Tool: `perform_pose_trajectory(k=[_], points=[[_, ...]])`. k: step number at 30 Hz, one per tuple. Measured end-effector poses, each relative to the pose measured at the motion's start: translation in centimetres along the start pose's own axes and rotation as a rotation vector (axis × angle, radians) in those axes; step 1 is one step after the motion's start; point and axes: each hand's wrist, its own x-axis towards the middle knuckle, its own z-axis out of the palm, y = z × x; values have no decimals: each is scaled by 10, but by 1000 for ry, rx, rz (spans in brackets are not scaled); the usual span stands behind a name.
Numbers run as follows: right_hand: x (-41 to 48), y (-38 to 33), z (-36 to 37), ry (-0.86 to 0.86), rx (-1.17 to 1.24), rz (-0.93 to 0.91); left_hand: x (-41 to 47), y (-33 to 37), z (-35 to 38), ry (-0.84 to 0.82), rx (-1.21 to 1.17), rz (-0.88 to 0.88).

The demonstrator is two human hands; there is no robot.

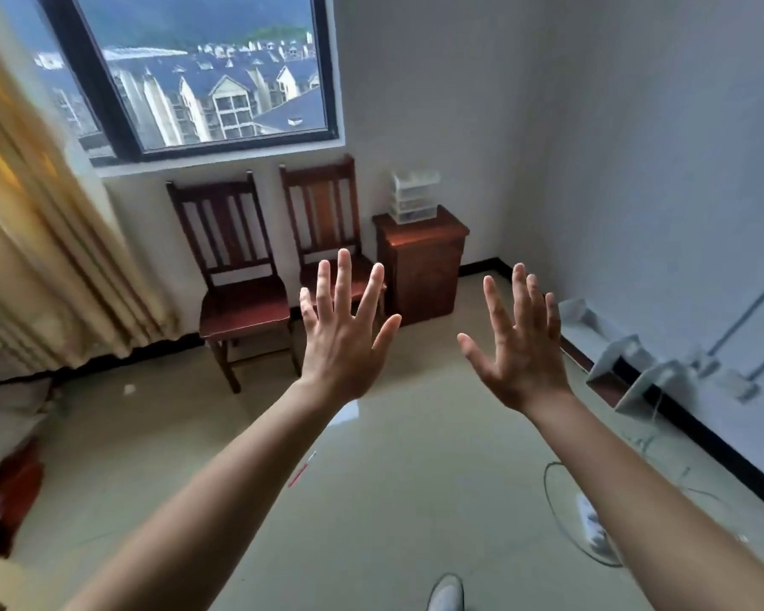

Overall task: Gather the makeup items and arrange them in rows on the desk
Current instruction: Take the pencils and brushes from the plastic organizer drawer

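Both arms are up and out front, bare forearms reaching into the room. The left hand (342, 346) sits near mid-frame w/ its back to the camera, its fingers (343, 280) straight and fanned wide, gripping nothing. The right hand (519, 355) is at 3 o'clock of it, a clear gap btwn the two, no contact. Same there: fingers (520, 293) spread open, thumb out toward the left hand, nothing held. Past the left fingertips at 12 o'clock there are two dark wooden chairs side by side against the wall, the left chair (239, 302) nearer the curtain and the right chair (323, 222) partly behind the raised hand. At 1 o'clock a small wooden cabinet (420, 266) stands just beside the right chair, w/ a clear drawer unit (413, 198) on top; its contents are too blurred to read. At 11 o'clock is a dark-framed window (204, 72) looking onto rooftops and hills. At 9 o'clock a yellow curtain (32, 258) hangs to the floor (393, 500), which is pale and glossy. Down at 7 o'clock of the left hand a thin red stick (298, 473) lies on the floor beside the forearm, too small to say what it is. At 3 to 4 o'clock there are white brackets (636, 377) along the right wall. At 6 o'clock, a white shoe tip (446, 595) shows at the bottom edge. As for the makeup items, can't tell where they are from this view.
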Motion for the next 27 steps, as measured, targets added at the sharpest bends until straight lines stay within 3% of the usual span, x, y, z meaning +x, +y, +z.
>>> perform_pose_trajectory(k=[7, 12, 17, 27], points=[[94, 70, 108, -93, -3, 103, 123, -23, 104, -137, 102, 43], [203, 102, 163, -169, 8, 93, 227, -54, 136, -133, 132, 15], [289, 121, 213, -200, 35, 76, 301, -80, 175, -113, 96, -56], [453, 193, 364, -301, -60, 81, 487, -139, 333, -232, 15, -130]])
